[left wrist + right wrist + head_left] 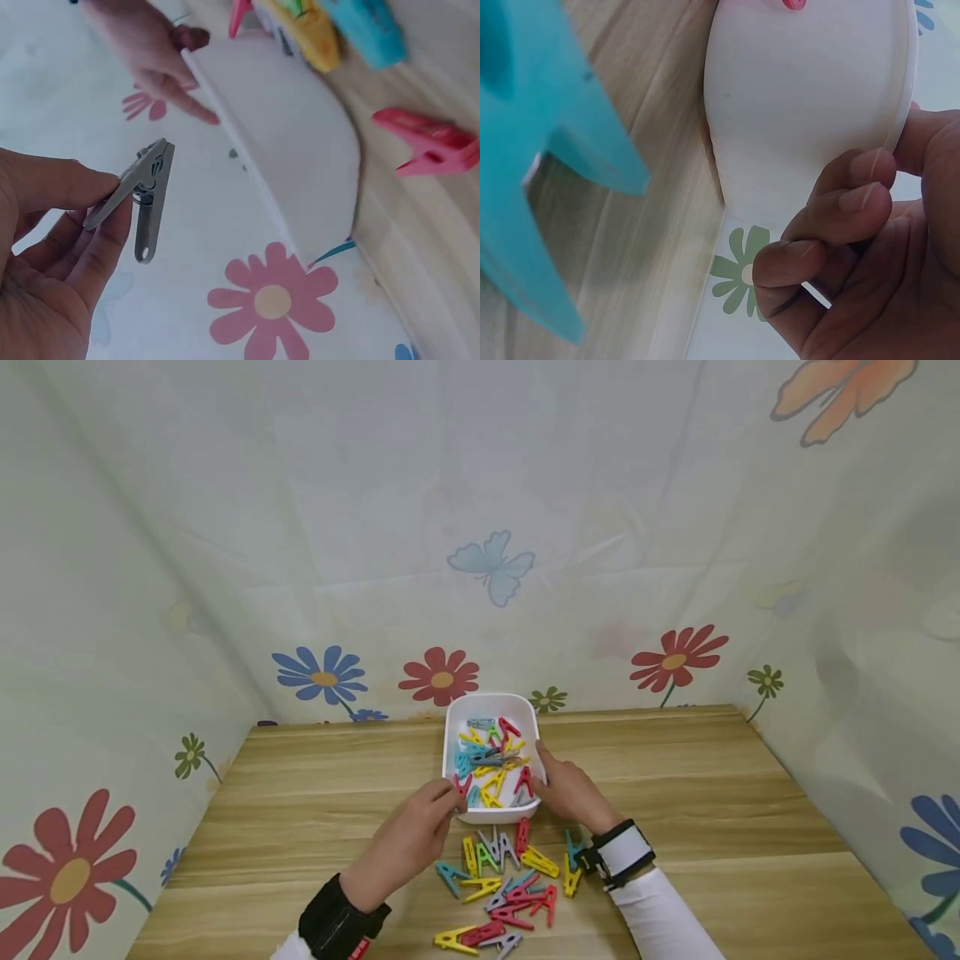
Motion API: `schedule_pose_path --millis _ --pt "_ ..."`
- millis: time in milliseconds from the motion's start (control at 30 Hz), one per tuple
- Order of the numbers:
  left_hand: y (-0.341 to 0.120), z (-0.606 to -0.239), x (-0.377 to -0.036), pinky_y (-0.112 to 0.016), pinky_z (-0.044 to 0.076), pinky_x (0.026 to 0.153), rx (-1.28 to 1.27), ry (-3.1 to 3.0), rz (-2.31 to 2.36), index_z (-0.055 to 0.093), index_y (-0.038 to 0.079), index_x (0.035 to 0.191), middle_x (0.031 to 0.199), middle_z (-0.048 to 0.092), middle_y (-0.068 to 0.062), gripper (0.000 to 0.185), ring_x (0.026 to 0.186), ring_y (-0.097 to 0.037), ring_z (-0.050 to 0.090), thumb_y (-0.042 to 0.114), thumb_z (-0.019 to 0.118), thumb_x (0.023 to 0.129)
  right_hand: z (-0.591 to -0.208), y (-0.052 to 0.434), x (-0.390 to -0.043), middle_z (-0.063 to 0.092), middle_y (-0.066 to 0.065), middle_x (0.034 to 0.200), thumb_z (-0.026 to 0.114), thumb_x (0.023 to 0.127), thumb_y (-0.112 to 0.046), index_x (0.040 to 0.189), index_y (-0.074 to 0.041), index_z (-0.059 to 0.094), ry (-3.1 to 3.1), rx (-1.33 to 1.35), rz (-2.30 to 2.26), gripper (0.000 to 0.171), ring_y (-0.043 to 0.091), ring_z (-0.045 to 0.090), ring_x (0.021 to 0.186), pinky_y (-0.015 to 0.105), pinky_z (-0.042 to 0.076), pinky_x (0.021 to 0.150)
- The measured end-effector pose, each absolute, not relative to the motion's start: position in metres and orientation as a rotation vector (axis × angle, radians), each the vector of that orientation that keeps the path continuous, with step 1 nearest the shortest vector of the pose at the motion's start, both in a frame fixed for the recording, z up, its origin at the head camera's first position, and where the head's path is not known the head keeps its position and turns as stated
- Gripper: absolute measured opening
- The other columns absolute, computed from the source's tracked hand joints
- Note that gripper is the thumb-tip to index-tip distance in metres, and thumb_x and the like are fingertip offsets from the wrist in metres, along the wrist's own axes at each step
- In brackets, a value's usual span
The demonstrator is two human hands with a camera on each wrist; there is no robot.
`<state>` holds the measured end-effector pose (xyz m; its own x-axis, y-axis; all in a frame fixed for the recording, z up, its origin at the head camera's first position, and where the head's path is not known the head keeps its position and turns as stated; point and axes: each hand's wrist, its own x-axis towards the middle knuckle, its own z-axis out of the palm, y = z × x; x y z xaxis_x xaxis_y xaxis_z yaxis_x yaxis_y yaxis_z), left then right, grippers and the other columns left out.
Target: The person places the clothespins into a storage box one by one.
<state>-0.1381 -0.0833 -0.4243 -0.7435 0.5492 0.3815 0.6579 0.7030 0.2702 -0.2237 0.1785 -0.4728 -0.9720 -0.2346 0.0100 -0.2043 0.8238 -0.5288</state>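
Observation:
Between thumb and fingers, my left hand [405, 839] pinches a grey clothespin [146, 229], seen plainly in the left wrist view. In the head view that hand is at the near left corner of a white plastic tray [495, 816]. My right hand [576, 789] grips the tray's right side near the front. The right wrist view shows its thumb over the rim and curled fingers against the outer wall. Inside the tray lie mixed clothespins, among them a red clothespin [523, 780] and a blue-grey clothespin [486, 761].
In front of the tray, a loose pile of clothespins covers part of the wooden table [337, 777], with a yellow clothespin [540, 862] and a red clothespin [522, 835] closest to it. A teal clothespin [555, 135] looms near the right wrist. Flowered cloth [360, 568] walls the table.

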Motion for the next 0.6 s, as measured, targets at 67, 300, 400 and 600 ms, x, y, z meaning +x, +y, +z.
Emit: schedule_pose_path --millis 67,300,400,600 --pt "-0.081 -0.418 -0.144 -0.023 0.055 0.08 -0.933 -2.592 -0.589 0.067 0.014 0.099 0.099 0.059 0.003 0.017 0.093 -0.007 0.06 0.002 0.068 0.089 -0.473 0.18 -0.224 0.059 0.009 0.081 0.059 0.096 -0.023 0.153 0.0 0.029 2.944 -0.357 -0.857 0.068 0.018 0.052 0.063 0.03 0.037 0.054" --pt "-0.068 -0.409 -0.17 -0.025 0.056 0.082 -0.873 -2.531 -0.698 0.066 0.011 0.099 0.099 0.06 0.001 0.015 0.091 -0.01 0.059 0.001 0.07 0.088 -0.474 0.183 -0.223 0.058 0.009 0.077 0.059 0.096 -0.023 0.153 0.0 0.03 2.96 -0.368 -0.85 0.068 0.018 0.051 0.062 0.03 0.037 0.055" --pt "-0.06 -0.411 -0.185 -0.027 0.056 0.082 -0.836 -2.506 -0.72 0.066 0.011 0.097 0.098 0.06 0.0 0.014 0.089 -0.011 0.06 0.001 0.069 0.088 -0.473 0.183 -0.223 0.06 0.011 0.077 0.06 0.096 -0.022 0.152 0.001 0.031 2.967 -0.369 -0.849 0.067 0.018 0.052 0.062 0.031 0.037 0.055" --pt "-0.046 -0.418 -0.209 -0.027 0.055 0.077 -0.771 -2.399 -0.746 0.064 0.011 0.094 0.094 0.058 -0.001 0.017 0.084 -0.013 0.061 -0.003 0.069 0.085 -0.473 0.181 -0.223 0.064 0.014 0.084 0.059 0.096 -0.02 0.152 0.001 0.032 2.976 -0.393 -0.857 0.065 0.019 0.052 0.064 0.031 0.038 0.055"
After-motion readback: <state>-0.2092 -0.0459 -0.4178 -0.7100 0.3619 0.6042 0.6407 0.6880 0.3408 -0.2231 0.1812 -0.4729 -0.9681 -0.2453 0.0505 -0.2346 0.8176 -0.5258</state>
